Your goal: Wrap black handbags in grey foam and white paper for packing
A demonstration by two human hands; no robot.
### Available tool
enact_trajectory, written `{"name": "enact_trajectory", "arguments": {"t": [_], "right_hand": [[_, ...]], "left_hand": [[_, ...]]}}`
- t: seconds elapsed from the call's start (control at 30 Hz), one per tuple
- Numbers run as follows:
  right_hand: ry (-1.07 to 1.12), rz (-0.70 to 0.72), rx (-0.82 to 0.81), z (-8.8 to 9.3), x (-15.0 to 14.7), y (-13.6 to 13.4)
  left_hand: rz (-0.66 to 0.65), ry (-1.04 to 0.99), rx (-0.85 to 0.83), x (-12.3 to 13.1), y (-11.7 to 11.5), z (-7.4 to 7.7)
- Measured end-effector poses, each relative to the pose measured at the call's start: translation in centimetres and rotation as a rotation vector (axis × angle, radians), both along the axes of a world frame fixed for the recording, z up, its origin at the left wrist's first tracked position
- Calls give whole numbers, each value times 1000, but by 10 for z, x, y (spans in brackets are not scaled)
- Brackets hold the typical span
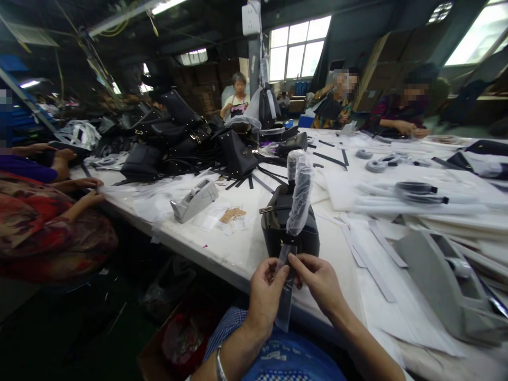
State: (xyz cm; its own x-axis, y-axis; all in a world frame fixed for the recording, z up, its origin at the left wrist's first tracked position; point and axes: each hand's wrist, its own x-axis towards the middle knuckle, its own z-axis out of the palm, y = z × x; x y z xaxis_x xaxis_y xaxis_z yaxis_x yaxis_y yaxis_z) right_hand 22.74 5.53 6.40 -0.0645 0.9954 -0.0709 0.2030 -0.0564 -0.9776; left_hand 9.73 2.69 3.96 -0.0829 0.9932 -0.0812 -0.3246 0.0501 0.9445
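Note:
A black handbag (273, 233) stands upright on the table in front of me. Clear crinkled plastic covers its raised handle (300, 198). From the bag's near side a dark strap (284, 312), apparently covered in clear film, hangs down over the table edge. My left hand (265, 288) pinches this strap between thumb and fingers. Close beside it, my right hand (320, 278) is also closed on the strap, thumb and forefinger together. Both hands are just below the bag, and the far fingertips are partly hidden.
Grey tape dispensers stand at left (196, 200) and right (452, 286). Brown tags (232, 214) lie near the left one. Black handbags (178, 132) are piled at the back left. White strips (373, 264) and coiled straps (420, 191) lie at right. Other people work around the table.

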Motion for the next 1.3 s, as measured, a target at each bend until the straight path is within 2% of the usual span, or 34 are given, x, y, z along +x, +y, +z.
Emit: {"name": "enact_trajectory", "arguments": {"t": [0.1,0.2,0.33,0.43,0.53,0.7,0.8,0.97,1.0,1.03,1.13,1.17,1.3], "right_hand": [[-85,-15,72,4,-2,4],[-172,-44,127,7,-6,7],[-94,-47,81,7,-13,10],[23,-20,5,10,-15,10],[102,28,-23,14,-14,8],[-38,60,93,14,-15,4],[34,60,40,9,-19,3],[153,16,-15,6,-19,4],[163,12,-21,6,-19,4],[167,10,-23,6,-18,4],[139,8,21,4,-18,3],[128,10,39,4,-19,3],[68,1,111,-1,-25,2]], "left_hand": [[29,57,35,-3,1,-2],[88,261,115,-10,1,-2],[133,649,433,-22,0,7],[82,917,623,-27,-1,15],[45,1146,713,-30,-3,21],[35,1341,831,-34,-5,21],[-41,1274,816,-40,-10,15],[-319,886,735,-61,-29,7],[-311,828,698,-65,-31,7],[-243,781,636,-68,-31,8],[72,622,330,-68,-21,13],[85,541,226,-65,-15,15],[-227,133,-55,-41,1,17]]}}
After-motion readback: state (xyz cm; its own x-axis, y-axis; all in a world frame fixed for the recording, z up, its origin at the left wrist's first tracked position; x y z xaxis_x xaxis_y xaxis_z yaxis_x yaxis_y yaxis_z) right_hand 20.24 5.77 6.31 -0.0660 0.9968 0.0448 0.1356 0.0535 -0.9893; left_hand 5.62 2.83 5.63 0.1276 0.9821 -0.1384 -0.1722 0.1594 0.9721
